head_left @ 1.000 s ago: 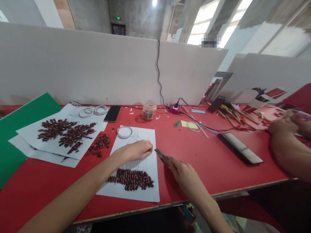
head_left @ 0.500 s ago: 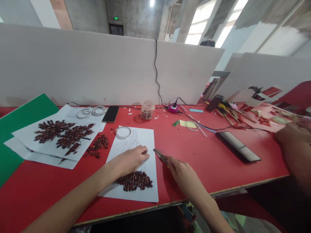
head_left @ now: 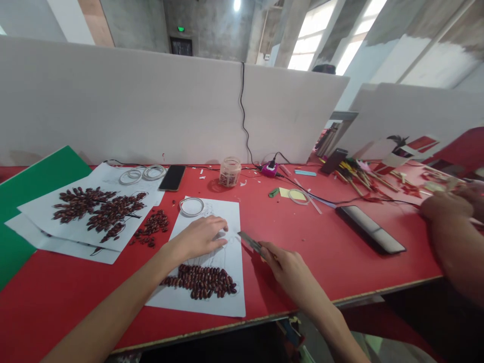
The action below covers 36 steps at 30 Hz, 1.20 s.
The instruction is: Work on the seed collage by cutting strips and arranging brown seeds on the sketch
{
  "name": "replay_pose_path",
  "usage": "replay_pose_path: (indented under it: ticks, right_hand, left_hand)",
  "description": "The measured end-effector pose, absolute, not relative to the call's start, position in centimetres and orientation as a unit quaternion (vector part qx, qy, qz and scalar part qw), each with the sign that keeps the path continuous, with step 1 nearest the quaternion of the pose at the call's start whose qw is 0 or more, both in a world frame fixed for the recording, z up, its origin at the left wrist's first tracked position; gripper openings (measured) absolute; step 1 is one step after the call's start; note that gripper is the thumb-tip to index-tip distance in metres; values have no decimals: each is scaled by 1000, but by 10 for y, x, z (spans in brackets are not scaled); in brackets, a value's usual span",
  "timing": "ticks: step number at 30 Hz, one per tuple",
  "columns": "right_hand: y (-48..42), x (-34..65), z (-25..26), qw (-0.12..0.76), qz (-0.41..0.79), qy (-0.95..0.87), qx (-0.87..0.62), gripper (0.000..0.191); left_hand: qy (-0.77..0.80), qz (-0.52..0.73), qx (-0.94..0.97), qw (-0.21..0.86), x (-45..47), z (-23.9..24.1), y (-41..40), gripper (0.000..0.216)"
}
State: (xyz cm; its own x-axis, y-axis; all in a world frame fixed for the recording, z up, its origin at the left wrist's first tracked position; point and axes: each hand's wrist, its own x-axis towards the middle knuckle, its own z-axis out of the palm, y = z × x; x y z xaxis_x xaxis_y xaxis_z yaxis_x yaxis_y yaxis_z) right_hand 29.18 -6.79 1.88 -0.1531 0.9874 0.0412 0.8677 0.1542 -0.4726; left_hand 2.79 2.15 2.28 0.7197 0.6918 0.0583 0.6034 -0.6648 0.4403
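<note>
Gripping a utility knife [head_left: 251, 243] in the right hand [head_left: 283, 261], just right of lower center, with fingers closed round the handle. Pointing the blade up and left, with its tip near the right edge of a white sheet [head_left: 232, 217] mid-frame. Holding the left hand [head_left: 206, 237] over that sheet, palm down, with thumb and forefinger spread apart; cannot tell whether touching the paper.

Seeing a line drawing on the sheet, partly hidden by the left hand. Seeing dark red beans [head_left: 207, 281] laid side by side in rows on the lower part of the sheet, below the left hand. Noting a pale ring [head_left: 192, 206] on the sheet's upper left corner.

Spotting a loose bean pile [head_left: 156, 223] on the red surface [head_left: 280, 217], left of center, between the white sheet and overlapping papers [head_left: 106, 179] with bean clusters at frame left. Noting pale coils [head_left: 153, 173] on top of those papers, a green board [head_left: 45, 176] at far left, and a phone [head_left: 172, 178] just right of the coils.

Spotting a clear jar [head_left: 230, 172] above the sheet, a purple adapter [head_left: 269, 169] to its right, a long dark case [head_left: 370, 229] right of center, and a co-worker's arm [head_left: 454, 227] at the right edge.
</note>
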Motion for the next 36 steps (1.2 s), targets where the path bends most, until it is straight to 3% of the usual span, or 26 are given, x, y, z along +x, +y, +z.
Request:
replay_pose_path:
  ticks: [5, 10, 19, 36]
  right_hand:
    - [-56, 307, 25, 177, 77, -790, -582, 38]
    - [-52, 316, 25, 82, 12, -892, -443, 38]
    - [-52, 322, 22, 65, -46, -909, -409, 43]
    - [-37, 320, 14, 71, -43, -899, -430, 38]
  left_hand:
    - [382, 64, 901, 195, 43, 3, 28, 89]
    - [384, -13, 896, 222, 46, -7, 33, 114]
    - [345, -39, 906, 240, 39, -7, 42, 128]
    - [349, -38, 903, 249, 40, -8, 43, 126]
